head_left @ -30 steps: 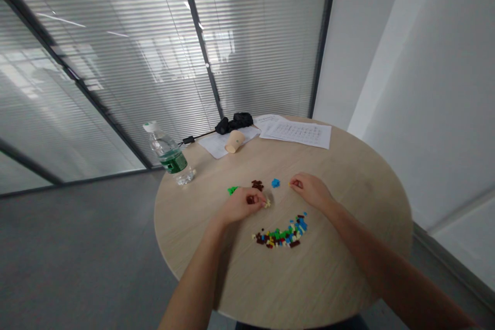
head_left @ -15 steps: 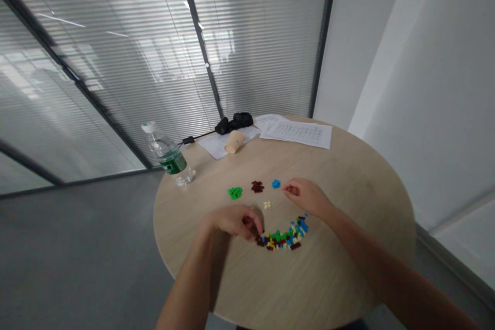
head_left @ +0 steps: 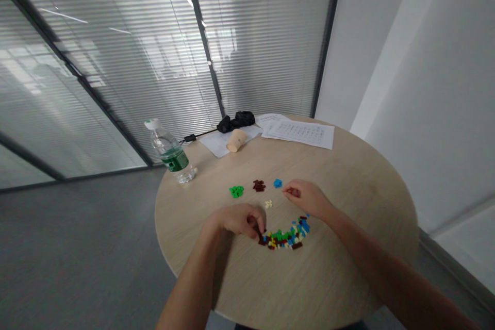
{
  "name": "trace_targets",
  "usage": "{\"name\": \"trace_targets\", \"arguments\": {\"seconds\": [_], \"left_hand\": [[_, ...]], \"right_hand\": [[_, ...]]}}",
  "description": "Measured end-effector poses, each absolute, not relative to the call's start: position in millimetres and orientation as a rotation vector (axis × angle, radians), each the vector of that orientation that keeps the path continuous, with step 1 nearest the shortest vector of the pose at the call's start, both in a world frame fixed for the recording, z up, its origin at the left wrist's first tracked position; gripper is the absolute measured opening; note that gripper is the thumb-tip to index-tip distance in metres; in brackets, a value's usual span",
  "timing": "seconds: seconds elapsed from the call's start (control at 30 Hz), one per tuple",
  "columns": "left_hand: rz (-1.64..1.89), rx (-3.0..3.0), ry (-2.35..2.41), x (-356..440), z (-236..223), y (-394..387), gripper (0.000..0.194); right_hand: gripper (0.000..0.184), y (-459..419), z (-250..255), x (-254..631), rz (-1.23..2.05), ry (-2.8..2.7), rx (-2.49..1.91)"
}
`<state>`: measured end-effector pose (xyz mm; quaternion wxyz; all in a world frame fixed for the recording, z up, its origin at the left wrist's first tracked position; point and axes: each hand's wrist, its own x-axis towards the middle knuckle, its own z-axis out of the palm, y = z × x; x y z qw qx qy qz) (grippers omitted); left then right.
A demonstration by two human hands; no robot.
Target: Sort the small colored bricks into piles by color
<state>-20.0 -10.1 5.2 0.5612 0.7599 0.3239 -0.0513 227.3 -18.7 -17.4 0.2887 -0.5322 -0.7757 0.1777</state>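
My left hand (head_left: pixel 240 219), at small multicoloured plastic bricks (head_left: pixel 286 235), and right hand (head_left: pixel 306 198), near small blue bricks (head_left: pixel 277 183), curl narrow, contents unclear.

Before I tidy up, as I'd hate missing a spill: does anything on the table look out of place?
The tan cup lies on its side over a white sheet at the back, odd because it isn't standing upright. No spilled liquid shows.

The left hand (head_left: pixel 238 218) is at mixed bricks (head_left: pixel 285 236), the right hand (head_left: pixel 307 197) near blue bricks (head_left: pixel 277 183).
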Motion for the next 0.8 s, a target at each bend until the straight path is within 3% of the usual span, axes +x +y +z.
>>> {"name": "trace_targets", "arguments": {"seconds": [0.63,0.8], "left_hand": [[-0.129,1.827,0.754,-18.9,7.3,-11.2,0.012],[0.1,1.843,0.764,-17.0,20.7,-12.7,0.016]], "right_hand": [[0.018,-18.9,-19.0,227.9,0.495,-2.088,-1.385],[0.018,-18.5,-18.2,228.8,0.482,-2.085,-1.379]]}}
